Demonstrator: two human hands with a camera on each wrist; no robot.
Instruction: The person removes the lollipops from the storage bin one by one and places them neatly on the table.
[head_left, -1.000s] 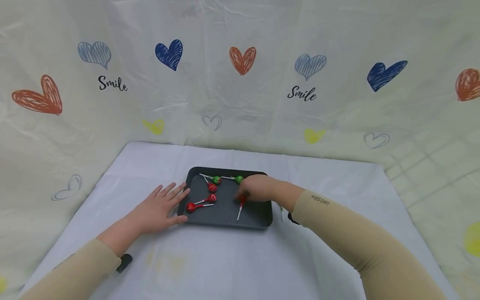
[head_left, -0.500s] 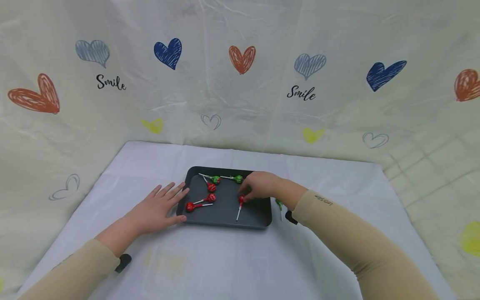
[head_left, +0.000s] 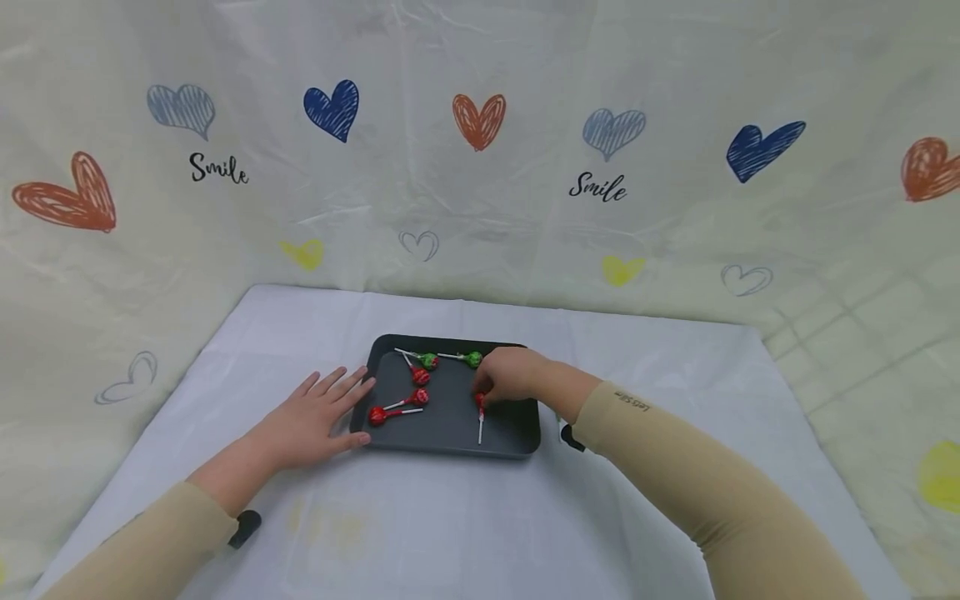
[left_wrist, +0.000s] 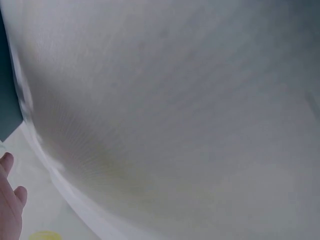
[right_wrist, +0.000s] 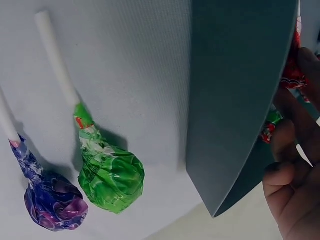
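A dark grey tray (head_left: 450,448) lies on the white cloth and holds several lollipops: two green ones (head_left: 429,360) at the back and red ones (head_left: 377,414) toward the left. My right hand (head_left: 484,393) reaches into the tray's right half and its curled fingers pinch the head of a red lollipop (head_left: 480,402), whose stick points toward me. My left hand (head_left: 330,400) lies flat on the cloth, fingertips touching the tray's left edge. In the right wrist view, a green lollipop (right_wrist: 111,175) and a purple lollipop (right_wrist: 52,202) lie on the cloth beside the tray wall (right_wrist: 235,100).
The white tablecloth (head_left: 465,517) stretches toward me in front of the tray. A cream backdrop printed with hearts (head_left: 478,121) hangs behind the table. The left wrist view shows mostly blurred cloth (left_wrist: 175,110) and a fingertip (left_wrist: 7,200).
My right hand has drawn slightly back and left in the tray, and the red lollipop under its fingers has turned so the stick points straight toward me. The left hand has stayed put.
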